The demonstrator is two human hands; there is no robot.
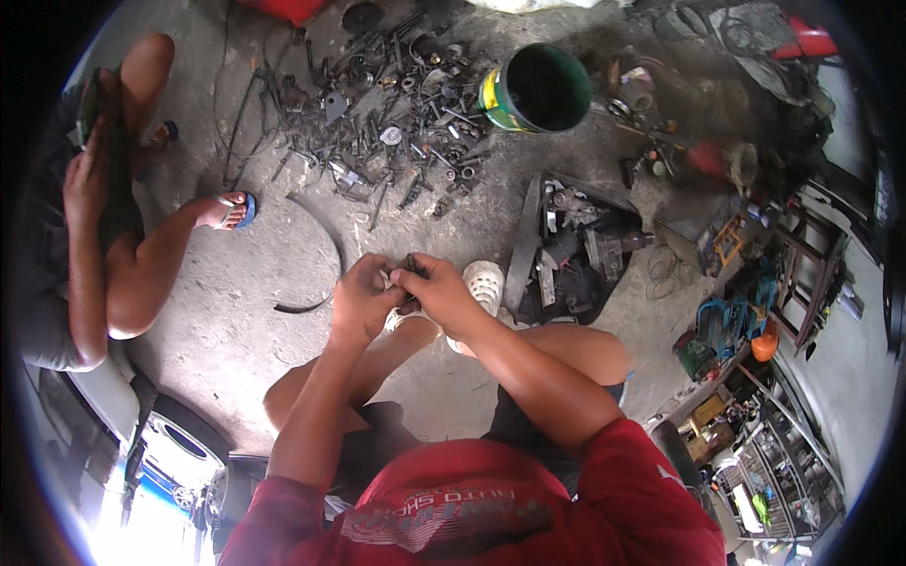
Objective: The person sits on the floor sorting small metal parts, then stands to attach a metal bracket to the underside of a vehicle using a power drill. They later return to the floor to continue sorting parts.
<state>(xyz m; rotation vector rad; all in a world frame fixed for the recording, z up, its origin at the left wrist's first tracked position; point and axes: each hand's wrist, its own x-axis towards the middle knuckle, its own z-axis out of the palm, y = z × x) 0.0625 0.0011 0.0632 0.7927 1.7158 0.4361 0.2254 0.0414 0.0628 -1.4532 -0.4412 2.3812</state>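
In front of my shins, my left hand and my right hand meet with curled fingers. Between them a small dark part pokes out by the fingertips; its kind is too small and too covered to tell. Beyond my hands, loose bolts, nuts and other metal parts lie scattered over the concrete floor. A curved black strip rests on the floor left of my left hand. To the right of my right hand is a dark tray holding bulky metal machine parts.
A green bucket stands beyond the tray. At the left a seated person has a sandalled foot toward the scattered parts. More parts and a metal rack line the right side. My white shoes are just past my hands.
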